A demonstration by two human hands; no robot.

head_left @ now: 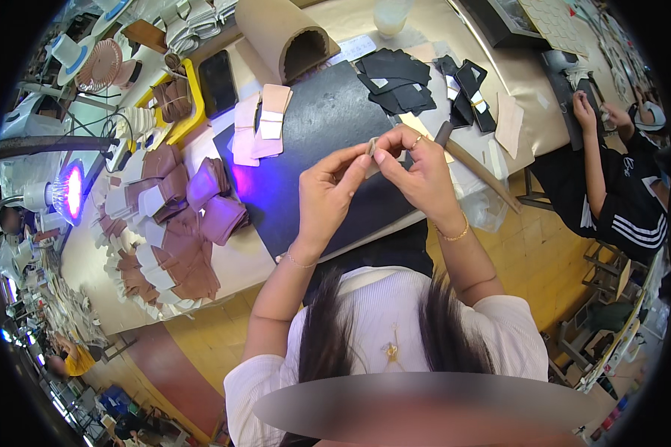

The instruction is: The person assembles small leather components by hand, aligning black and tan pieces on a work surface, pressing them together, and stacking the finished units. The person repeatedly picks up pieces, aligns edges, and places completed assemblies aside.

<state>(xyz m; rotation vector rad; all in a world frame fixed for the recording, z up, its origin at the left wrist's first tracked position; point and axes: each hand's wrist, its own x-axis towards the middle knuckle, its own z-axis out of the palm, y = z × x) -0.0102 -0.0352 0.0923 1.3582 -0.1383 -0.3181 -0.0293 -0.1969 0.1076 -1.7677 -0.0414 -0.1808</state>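
Above a dark work board (306, 97), my left hand (328, 190) and my right hand (423, 175) meet with fingertips pinched together. Between them is a small beige-grey piece (371, 147), mostly covered by the fingers; its exact kind cannot be made out. Pale pink leather pieces (247, 134) lie on the board's far left part. Beyond my hands, black leather pieces (399, 78) are piled at the board's far right corner. Right of my right hand rests a hammer (484, 175) with a wooden handle.
Brown leather stacks (183, 249) and purple-lit stacks (220, 212) cover the table's left side, near a glowing lamp (71, 192). A yellow tray (194, 112), a phone (218, 83) and a brown arched holder (291, 45) stand farther back. Another person (611, 179) sits at the right.
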